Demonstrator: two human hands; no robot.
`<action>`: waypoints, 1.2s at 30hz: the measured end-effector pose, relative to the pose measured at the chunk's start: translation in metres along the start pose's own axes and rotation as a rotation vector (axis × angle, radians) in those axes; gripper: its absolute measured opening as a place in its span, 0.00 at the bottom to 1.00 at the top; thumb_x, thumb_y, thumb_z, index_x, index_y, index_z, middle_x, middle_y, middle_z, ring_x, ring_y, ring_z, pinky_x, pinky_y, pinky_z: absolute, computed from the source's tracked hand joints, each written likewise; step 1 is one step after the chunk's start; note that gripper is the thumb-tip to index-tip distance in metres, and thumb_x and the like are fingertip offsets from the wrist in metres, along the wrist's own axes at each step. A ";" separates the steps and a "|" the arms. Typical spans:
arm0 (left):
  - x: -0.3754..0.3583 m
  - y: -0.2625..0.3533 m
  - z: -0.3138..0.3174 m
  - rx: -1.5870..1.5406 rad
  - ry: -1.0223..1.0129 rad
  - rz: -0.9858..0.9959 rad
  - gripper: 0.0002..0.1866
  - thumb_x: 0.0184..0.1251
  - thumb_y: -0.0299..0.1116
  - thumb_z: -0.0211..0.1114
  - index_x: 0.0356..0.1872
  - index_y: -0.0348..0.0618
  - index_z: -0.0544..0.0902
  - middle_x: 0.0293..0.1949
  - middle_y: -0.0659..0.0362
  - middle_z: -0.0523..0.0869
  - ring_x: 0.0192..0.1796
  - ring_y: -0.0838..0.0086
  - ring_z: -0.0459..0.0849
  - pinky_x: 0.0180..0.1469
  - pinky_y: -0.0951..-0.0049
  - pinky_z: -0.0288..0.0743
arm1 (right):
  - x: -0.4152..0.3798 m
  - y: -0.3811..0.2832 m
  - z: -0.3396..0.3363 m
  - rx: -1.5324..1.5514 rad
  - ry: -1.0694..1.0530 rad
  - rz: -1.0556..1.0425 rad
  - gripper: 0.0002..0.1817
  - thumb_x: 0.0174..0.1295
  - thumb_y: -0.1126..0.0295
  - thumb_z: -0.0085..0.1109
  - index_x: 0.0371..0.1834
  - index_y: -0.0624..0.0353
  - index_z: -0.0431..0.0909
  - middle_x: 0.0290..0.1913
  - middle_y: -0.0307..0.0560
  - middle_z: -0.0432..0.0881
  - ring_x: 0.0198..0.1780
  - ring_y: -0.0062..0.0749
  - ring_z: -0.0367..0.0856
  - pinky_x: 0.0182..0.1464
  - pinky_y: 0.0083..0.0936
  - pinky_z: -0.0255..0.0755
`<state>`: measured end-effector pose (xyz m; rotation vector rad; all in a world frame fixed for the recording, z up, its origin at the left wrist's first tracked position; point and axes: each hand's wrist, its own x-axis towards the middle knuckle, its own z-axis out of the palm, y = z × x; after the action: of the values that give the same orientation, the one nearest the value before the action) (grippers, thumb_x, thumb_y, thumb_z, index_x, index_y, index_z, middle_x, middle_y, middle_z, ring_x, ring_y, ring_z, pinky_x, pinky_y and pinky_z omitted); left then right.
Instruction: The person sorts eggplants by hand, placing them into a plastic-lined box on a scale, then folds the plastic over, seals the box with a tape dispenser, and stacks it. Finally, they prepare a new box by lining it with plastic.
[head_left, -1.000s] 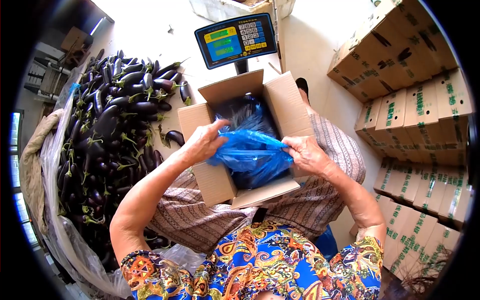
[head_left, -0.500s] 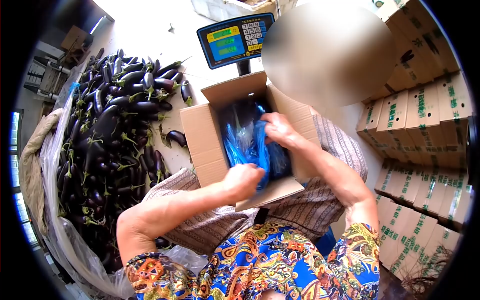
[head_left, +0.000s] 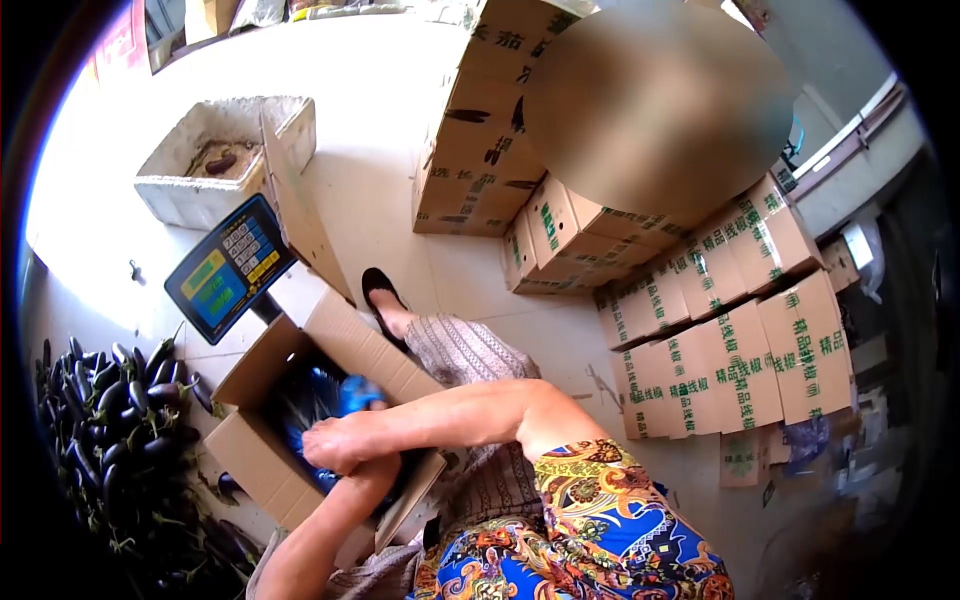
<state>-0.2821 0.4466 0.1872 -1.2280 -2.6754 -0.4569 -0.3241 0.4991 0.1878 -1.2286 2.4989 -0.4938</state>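
Observation:
A blue plastic bag (head_left: 355, 393) lines an open cardboard box (head_left: 262, 462) between my knees, its mouth bunched up. My right hand (head_left: 338, 443) is closed at the gathered plastic, its forearm reaching in from the right. Beneath that wrist crosses my left hand (head_left: 378, 478), largely hidden, with a twist of blue plastic sticking out past it. Dark contents show dimly inside the bag. The box stands beside a scale display (head_left: 228, 268) with lit green digits.
Many loose eggplants (head_left: 115, 430) lie heaped at left. A white foam crate (head_left: 165, 195) sits farther back. Printed cartons (head_left: 725, 370) are stacked at right, with more taller cartons (head_left: 470, 150) behind. A blurred patch covers part of the upper view.
The view has swung right, bringing more cartons and the foam crate into sight. My hands have come together and crossed over the bag, whose mouth is now gathered tighter.

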 end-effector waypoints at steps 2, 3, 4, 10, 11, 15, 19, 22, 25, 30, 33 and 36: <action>-0.013 0.026 -0.026 0.314 0.000 0.376 0.06 0.68 0.32 0.54 0.38 0.42 0.77 0.36 0.53 0.82 0.41 0.66 0.81 0.45 0.63 0.74 | -0.012 -0.017 -0.011 0.083 0.047 -0.015 0.05 0.57 0.71 0.51 0.33 0.57 0.76 0.44 0.50 0.79 0.49 0.44 0.78 0.49 0.39 0.75; -0.023 0.026 -0.043 0.470 -0.020 0.560 0.05 0.66 0.32 0.57 0.36 0.43 0.77 0.35 0.53 0.84 0.40 0.67 0.82 0.43 0.62 0.76 | -0.018 -0.009 -0.013 0.167 0.125 -0.135 0.06 0.58 0.69 0.50 0.31 0.56 0.76 0.43 0.50 0.78 0.49 0.45 0.78 0.49 0.40 0.76; -0.037 0.012 -0.080 -0.126 -0.636 0.459 0.09 0.63 0.33 0.60 0.41 0.41 0.80 0.33 0.55 0.87 0.40 0.66 0.86 0.43 0.59 0.78 | -0.012 -0.004 -0.014 0.114 -0.010 -0.183 0.06 0.58 0.67 0.51 0.30 0.56 0.75 0.42 0.51 0.78 0.49 0.46 0.77 0.49 0.41 0.76; 0.035 -0.073 -0.172 -0.472 -0.326 -0.046 0.18 0.54 0.28 0.68 0.48 0.40 0.81 0.40 0.51 0.84 0.39 0.54 0.85 0.43 0.59 0.79 | -0.038 -0.037 0.004 -0.430 0.180 -0.231 0.10 0.60 0.65 0.55 0.37 0.57 0.84 0.47 0.47 0.81 0.49 0.37 0.77 0.54 0.31 0.71; 0.037 -0.077 -0.157 -0.468 -0.342 -0.102 0.23 0.53 0.31 0.70 0.54 0.42 0.81 0.43 0.48 0.82 0.43 0.53 0.84 0.46 0.58 0.79 | -0.036 -0.044 -0.005 -0.442 0.142 -0.249 0.10 0.60 0.66 0.55 0.34 0.57 0.85 0.45 0.48 0.82 0.49 0.37 0.78 0.53 0.31 0.72; 0.038 -0.084 -0.053 -0.521 -0.723 0.005 0.29 0.49 0.40 0.75 0.56 0.48 0.85 0.41 0.44 0.86 0.50 0.50 0.85 0.54 0.55 0.77 | -0.033 -0.052 0.000 -0.697 0.127 -0.334 0.11 0.58 0.68 0.56 0.35 0.60 0.86 0.41 0.46 0.82 0.47 0.37 0.79 0.53 0.34 0.72; 0.043 -0.076 -0.047 -0.222 -0.679 -0.003 0.21 0.48 0.22 0.63 0.46 0.49 0.88 0.42 0.49 0.87 0.49 0.51 0.85 0.48 0.53 0.80 | -0.046 -0.053 0.005 -0.549 0.071 -0.383 0.10 0.57 0.67 0.56 0.35 0.60 0.84 0.40 0.45 0.79 0.46 0.38 0.77 0.56 0.36 0.71; 0.016 -0.117 -0.046 -0.343 -0.491 -0.115 0.22 0.47 0.19 0.60 0.45 0.47 0.88 0.41 0.49 0.86 0.45 0.49 0.84 0.46 0.51 0.79 | -0.054 -0.050 -0.021 -0.350 -0.091 -0.309 0.07 0.56 0.70 0.55 0.31 0.58 0.82 0.38 0.44 0.78 0.44 0.34 0.76 0.44 0.26 0.76; -0.011 -0.118 -0.055 -0.374 -0.335 -0.131 0.15 0.47 0.19 0.61 0.39 0.43 0.86 0.37 0.49 0.83 0.43 0.50 0.83 0.43 0.54 0.79 | -0.077 -0.021 -0.036 -0.394 -0.141 -0.080 0.06 0.54 0.71 0.56 0.31 0.58 0.82 0.38 0.43 0.78 0.41 0.33 0.78 0.40 0.27 0.78; -0.045 -0.069 -0.062 -0.333 -0.186 0.076 0.06 0.49 0.21 0.62 0.28 0.40 0.76 0.30 0.50 0.76 0.35 0.52 0.80 0.36 0.55 0.76 | -0.060 0.015 -0.024 -0.494 0.218 0.030 0.06 0.53 0.70 0.57 0.28 0.55 0.84 0.36 0.40 0.78 0.40 0.32 0.77 0.43 0.27 0.78; -0.051 -0.060 -0.056 -0.387 -0.228 -0.097 0.06 0.48 0.21 0.62 0.28 0.40 0.75 0.31 0.49 0.77 0.34 0.52 0.79 0.37 0.55 0.77 | -0.030 0.028 -0.020 -0.001 0.107 0.175 0.06 0.50 0.73 0.58 0.30 0.60 0.83 0.36 0.54 0.83 0.44 0.51 0.82 0.46 0.40 0.78; -0.046 -0.049 -0.031 -0.193 -0.205 0.011 0.07 0.44 0.23 0.63 0.29 0.38 0.82 0.39 0.47 0.80 0.42 0.56 0.79 0.43 0.59 0.76 | -0.017 0.038 -0.020 0.181 0.029 0.257 0.14 0.45 0.77 0.58 0.37 0.66 0.82 0.41 0.62 0.83 0.48 0.62 0.80 0.51 0.46 0.76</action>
<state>-0.2890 0.3730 0.1936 -1.4119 -2.8474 -0.6334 -0.3488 0.5380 0.1917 -0.8255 2.5222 -0.6570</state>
